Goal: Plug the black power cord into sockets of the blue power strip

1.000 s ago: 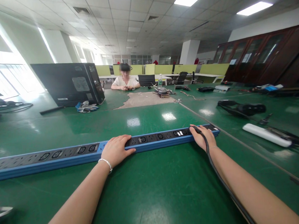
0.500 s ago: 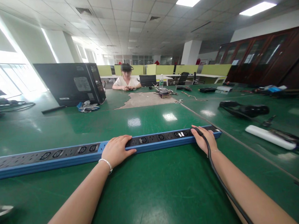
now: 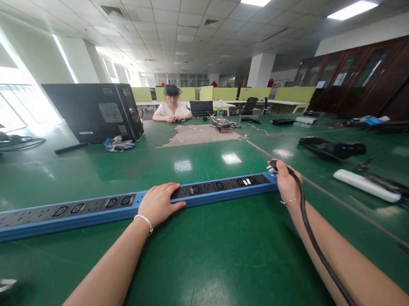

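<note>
In the head view, we found the left hand (image 3: 161, 203) laid over the blue power strip (image 3: 207, 197), gripping its near edge with the thumb. We observed the right hand (image 3: 287, 180) grasping a black plug (image 3: 274, 164), prongs exposed, just above the strip's right end; its cable (image 3: 305, 216) ran down along the forearm. The strip lay across the green table (image 3: 216, 248).

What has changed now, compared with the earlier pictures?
The right hand has moved rightward and up, raising the black plug from the socket face; its prongs now show. The left hand stays resting on the blue power strip, which lies as before.
</note>
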`<state>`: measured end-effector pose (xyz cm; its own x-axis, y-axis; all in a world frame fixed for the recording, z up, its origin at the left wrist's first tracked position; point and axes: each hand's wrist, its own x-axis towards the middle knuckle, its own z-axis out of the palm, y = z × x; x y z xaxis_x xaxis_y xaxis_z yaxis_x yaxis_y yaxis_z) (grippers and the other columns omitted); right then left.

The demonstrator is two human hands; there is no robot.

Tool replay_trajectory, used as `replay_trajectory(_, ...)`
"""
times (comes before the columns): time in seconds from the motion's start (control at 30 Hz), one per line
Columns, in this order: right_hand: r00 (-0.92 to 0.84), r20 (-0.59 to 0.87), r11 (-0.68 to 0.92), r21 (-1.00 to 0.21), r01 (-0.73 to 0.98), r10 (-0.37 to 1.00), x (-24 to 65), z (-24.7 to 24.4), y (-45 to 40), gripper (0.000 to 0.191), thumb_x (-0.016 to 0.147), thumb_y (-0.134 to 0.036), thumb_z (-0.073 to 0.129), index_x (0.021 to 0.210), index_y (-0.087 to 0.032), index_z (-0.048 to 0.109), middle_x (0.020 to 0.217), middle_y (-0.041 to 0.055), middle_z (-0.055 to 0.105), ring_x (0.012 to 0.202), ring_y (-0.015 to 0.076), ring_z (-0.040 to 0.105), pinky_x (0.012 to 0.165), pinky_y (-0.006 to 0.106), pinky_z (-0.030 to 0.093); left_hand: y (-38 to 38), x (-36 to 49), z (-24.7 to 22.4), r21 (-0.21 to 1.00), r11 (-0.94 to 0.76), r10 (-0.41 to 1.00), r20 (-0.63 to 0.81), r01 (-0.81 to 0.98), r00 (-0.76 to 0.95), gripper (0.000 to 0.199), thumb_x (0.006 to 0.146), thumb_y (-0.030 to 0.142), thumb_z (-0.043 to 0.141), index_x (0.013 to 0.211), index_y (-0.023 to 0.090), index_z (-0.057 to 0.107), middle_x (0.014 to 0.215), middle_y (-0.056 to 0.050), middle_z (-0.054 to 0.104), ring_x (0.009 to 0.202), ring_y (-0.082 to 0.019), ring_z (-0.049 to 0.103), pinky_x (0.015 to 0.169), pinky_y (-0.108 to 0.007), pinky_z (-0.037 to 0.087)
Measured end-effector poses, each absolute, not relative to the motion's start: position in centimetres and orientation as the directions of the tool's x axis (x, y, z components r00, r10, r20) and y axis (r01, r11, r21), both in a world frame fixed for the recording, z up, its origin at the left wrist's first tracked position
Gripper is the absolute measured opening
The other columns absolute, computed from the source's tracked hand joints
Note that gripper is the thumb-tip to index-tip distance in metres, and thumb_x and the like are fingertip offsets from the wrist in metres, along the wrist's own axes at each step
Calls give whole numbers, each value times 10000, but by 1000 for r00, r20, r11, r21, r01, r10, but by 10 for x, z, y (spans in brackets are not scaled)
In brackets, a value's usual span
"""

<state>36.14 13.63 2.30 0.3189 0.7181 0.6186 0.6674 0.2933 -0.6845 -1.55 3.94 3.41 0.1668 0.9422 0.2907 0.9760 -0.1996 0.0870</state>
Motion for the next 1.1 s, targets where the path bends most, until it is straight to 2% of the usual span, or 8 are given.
replay_trajectory(0.1, 198, 527, 318, -726, 610, 826, 339, 28, 127, 500, 817, -557, 398, 1013, -183, 667, 1015, 68, 684, 983, 231, 601, 892, 345, 431, 39, -15, 34, 86, -201, 941, 293, 976, 168, 584, 732, 597, 486, 1189, 235, 517, 1223, -44, 582, 1093, -236, 538, 977, -380, 374)
replay_trajectory(0.23, 29, 456, 342, -705, 621, 889, 294, 31, 111, 473, 841, -537, 377, 1069, -217, 639, 1038, 53, 677, 1003, 223, 595, 911, 362, 416, 39, -16, 34, 83, -206, 938, 301, 975, 172, 579, 731, 599, 485, 1187, 243, 516, 1223, -37, 582, 1085, -235, 543, 972, -376, 376)
replay_trajectory(0.43, -9, 426, 295, -612, 733, 905, 268, 30, 103, 424, 855, -505, 376, 1066, -248, 638, 1125, 56, 640, 1147, 251, 509, 1018, 450, 291, 40, -16, 33, 90, -197, 941, 297, 976, 162, 564, 729, 583, 499, 1188, 256, 512, 1227, -32, 578, 1089, -236, 540, 968, -374, 375)
replay_trajectory(0.73, -6, 459, 272, -516, 812, 889, 263, 26, 102, 383, 851, -479, 400, 1067, -265, 633, 1100, 59, 651, 1127, 246, 527, 996, 440, 321, 40, -15, 32, 90, -203, 937, 307, 975, 167, 571, 728, 584, 499, 1186, 243, 513, 1218, -44, 584, 1091, -235, 540, 971, -371, 373)
replay_trajectory(0.97, -51, 503, 254, -344, 904, 863, 255, 23, 97, 386, 863, -420, 394, 1074, -208, 639, 1067, 95, 662, 1111, 248, 539, 964, 396, 363, 39, -16, 32, 88, -213, 933, 315, 973, 176, 568, 733, 583, 494, 1181, 235, 515, 1217, -46, 584, 1090, -234, 541, 978, -368, 368)
replay_trajectory(1.1, -32, 532, 247, -337, 908, 846, 255, 17, 98, 404, 862, -435, 393, 1107, -210, 623, 1125, 91, 636, 1143, 261, 510, 968, 423, 354, 39, -16, 32, 90, -224, 930, 316, 970, 185, 562, 735, 578, 493, 1182, 239, 513, 1219, -47, 582, 1098, -234, 537, 976, -371, 368)
